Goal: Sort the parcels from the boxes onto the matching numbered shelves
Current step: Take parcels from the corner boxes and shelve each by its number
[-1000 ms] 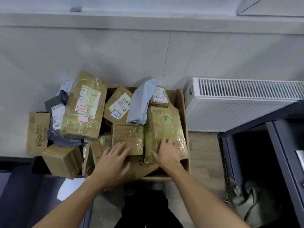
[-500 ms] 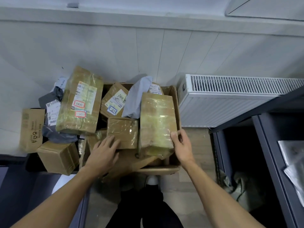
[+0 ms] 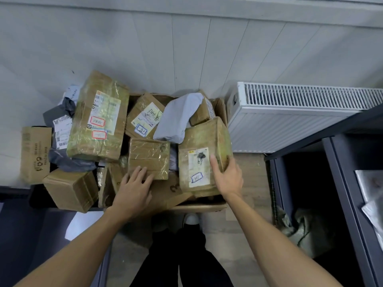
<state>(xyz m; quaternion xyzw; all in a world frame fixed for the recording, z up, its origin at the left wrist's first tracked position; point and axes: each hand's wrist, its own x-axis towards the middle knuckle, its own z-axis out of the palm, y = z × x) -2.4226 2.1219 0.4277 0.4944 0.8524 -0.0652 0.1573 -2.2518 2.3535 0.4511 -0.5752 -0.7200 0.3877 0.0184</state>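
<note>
The box (image 3: 199, 207) stands open on the floor against the wall, heaped with parcels. At the right side of the box, the right hand (image 3: 228, 177) grips a taped brown parcel (image 3: 204, 160). Its thumb lies across the top face and its fingers curl round the right edge. This parcel lies along the box's right wall, label face up, with its near end by the box's near rim. A white label (image 3: 196, 178) at that near end reads 15 in blue pen.

In the middle of the box the left hand (image 3: 134, 189) lies flat with fingers straight. Its fingertips rest on the near edge of a square parcel (image 3: 148, 158), and it has hold of nothing.

At the back of the box a parcel marked 13 (image 3: 145, 117) leans beside a grey bag (image 3: 178, 119), which reaches down to the far corner of the held parcel. Left of the box a long parcel (image 3: 97, 119) with red-framed labels lies on top of dark bags (image 3: 60, 112). Right of the box stand a white radiator (image 3: 290, 119) and, nearer the person, a dark shelf (image 3: 342, 183).
</note>
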